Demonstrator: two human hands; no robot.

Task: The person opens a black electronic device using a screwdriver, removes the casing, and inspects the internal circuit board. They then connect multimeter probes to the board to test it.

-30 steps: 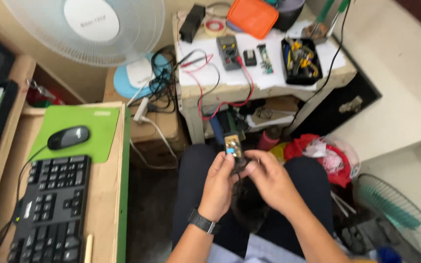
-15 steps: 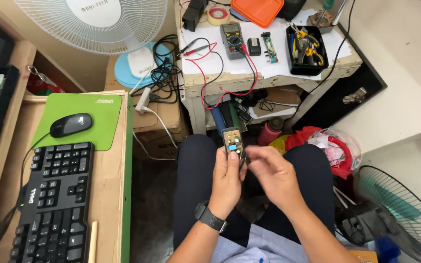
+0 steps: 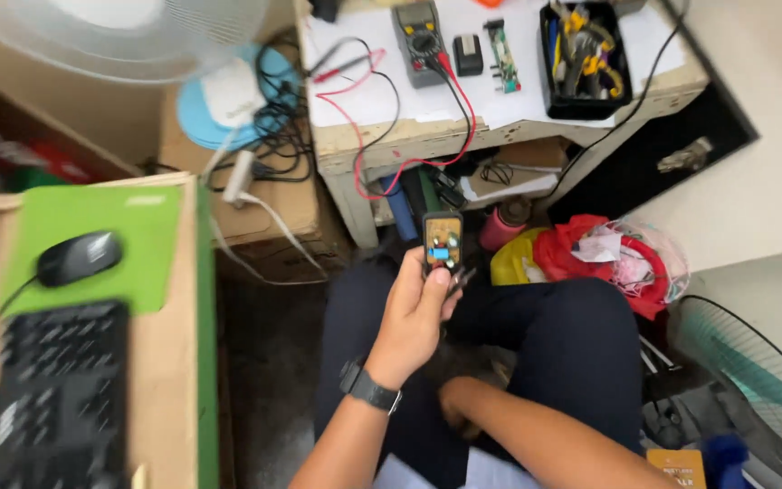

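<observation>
The left hand (image 3: 414,317) holds a small circuit board (image 3: 443,242) upright above the lap, its grip closed around the board's lower end, thumb on the front face. The right hand (image 3: 457,405) rests low between the thighs, well apart from the board; whether its grip is wide or narrow cannot be told. Ahead stands a worn white surface (image 3: 355,100) carrying a multimeter (image 3: 420,41) with red and black leads, a small black block, a narrow green board (image 3: 502,56) and a black tray of pliers (image 3: 581,59). Beneath it lie cables and clutter, with a red bag (image 3: 590,258) on the floor. To the left, a wooden surface (image 3: 169,380) bears a green mouse pad (image 3: 92,226), a black mouse (image 3: 79,256) and a keyboard (image 3: 61,398). Fans stand at upper left and lower right.
</observation>
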